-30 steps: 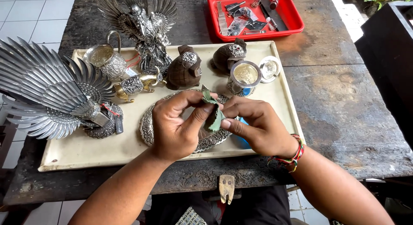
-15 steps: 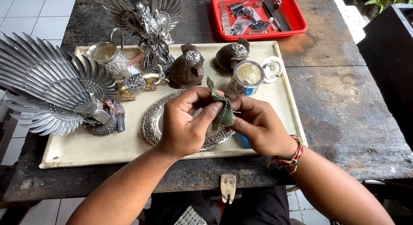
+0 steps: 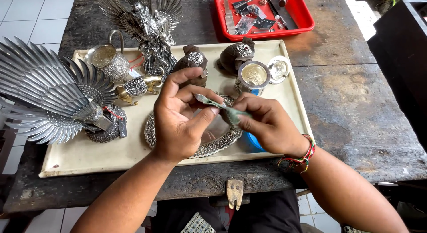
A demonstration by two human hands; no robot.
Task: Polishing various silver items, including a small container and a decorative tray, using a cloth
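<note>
My left hand (image 3: 180, 119) and my right hand (image 3: 264, 124) meet above a cream tray (image 3: 133, 148), both pinching a small green-grey piece of cloth or paper (image 3: 222, 106) stretched between the fingertips. Directly under the hands lies an oval silver dish with an ornate embossed rim (image 3: 209, 146), partly hidden by them. A blue object (image 3: 254, 141) shows beneath my right hand. My right wrist wears a red and green bracelet (image 3: 302, 155).
On the tray stand a large silver fan-winged bird (image 3: 49, 93), a winged silver figure (image 3: 149, 28), a silver handled cup (image 3: 106, 59), two dark shell pieces (image 3: 193, 59), and a round silver box with its lid (image 3: 253, 75). A red tray of tools (image 3: 262, 12) sits behind on the worn wooden table (image 3: 356, 113).
The cloth was held bunched and upright between the hands; now it is pulled flatter and lower between the fingertips. Both hands stayed over the oval dish.
</note>
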